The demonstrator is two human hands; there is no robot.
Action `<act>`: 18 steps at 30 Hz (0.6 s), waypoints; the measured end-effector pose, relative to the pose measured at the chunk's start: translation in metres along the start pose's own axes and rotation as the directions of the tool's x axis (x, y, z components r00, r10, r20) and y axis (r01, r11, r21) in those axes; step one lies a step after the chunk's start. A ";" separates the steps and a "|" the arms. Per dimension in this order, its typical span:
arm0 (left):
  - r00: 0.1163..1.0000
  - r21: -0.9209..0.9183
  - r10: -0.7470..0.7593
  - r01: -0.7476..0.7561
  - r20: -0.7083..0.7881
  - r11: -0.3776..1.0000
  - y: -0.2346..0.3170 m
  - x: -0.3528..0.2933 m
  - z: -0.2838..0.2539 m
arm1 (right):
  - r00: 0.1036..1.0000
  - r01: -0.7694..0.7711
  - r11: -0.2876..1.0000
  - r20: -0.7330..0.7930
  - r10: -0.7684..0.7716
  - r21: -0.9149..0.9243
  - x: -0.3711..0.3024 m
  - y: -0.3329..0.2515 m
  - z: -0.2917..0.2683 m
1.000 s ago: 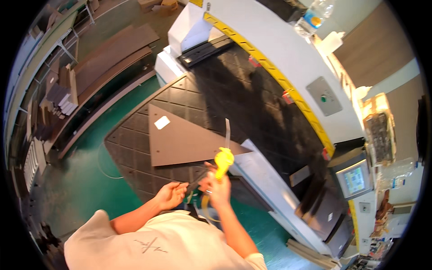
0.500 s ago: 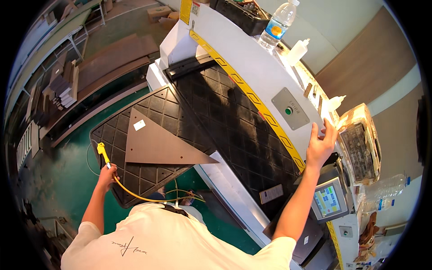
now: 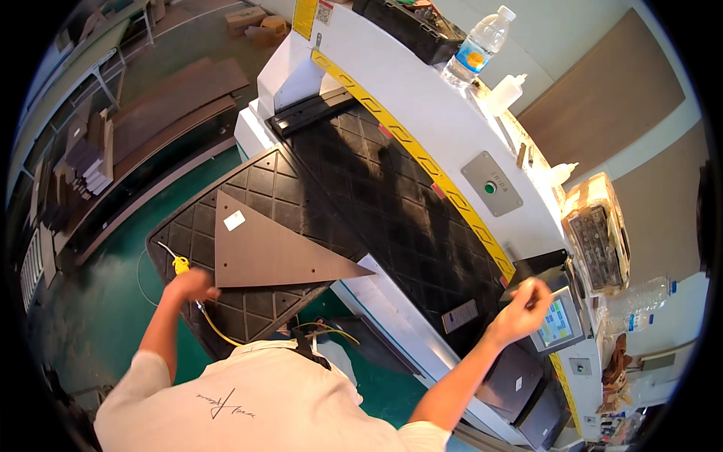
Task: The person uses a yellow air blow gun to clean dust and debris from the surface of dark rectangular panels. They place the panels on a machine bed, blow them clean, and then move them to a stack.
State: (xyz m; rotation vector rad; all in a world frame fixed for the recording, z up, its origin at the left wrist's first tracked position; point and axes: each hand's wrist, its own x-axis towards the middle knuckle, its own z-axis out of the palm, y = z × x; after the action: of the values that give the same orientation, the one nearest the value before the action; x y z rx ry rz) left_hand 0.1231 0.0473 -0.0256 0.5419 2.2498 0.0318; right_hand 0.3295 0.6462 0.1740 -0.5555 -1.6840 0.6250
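My left hand (image 3: 193, 286) closes round the handle of a yellow air blow gun (image 3: 180, 264), its thin nozzle pointing up and left; a yellow hose (image 3: 221, 334) trails from below the hand. Beside it, a brown triangular panel (image 3: 267, 252) with a white label and small holes lies flat on the black ribbed mat (image 3: 248, 175). My right hand (image 3: 521, 314) is curled in front of the small touch screen (image 3: 556, 320). A dark, motion-smeared shape (image 3: 521, 264) rises above its fingers; I cannot make out what it is.
A white machine beam with a yellow striped edge (image 3: 422, 154) and a green button (image 3: 490, 187) arches over the black bed. A phone-like slab (image 3: 459, 316) lies on the bed. A water bottle (image 3: 479, 49) and squeeze bottle (image 3: 506, 93) stand on the beam. Stacked boards (image 3: 94, 154) are at left.
My right hand has come down and nearer from the beam, its fingers now curled. My left hand has moved slightly, covering more of the blow gun, whose nozzle now points up-left. The view has shifted slightly.
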 end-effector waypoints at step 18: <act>0.624 0.407 0.754 -0.646 -0.206 0.646 0.267 0.175 -0.032 | 0.116 -0.993 0.064 0.733 0.671 0.098 -0.280 0.107 -0.016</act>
State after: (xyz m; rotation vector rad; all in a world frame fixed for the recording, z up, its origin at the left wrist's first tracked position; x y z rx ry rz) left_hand 0.0972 0.3632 -0.0765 1.7103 2.2344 0.2174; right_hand 0.4012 0.5419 -0.0984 -1.0304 -1.2225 2.4181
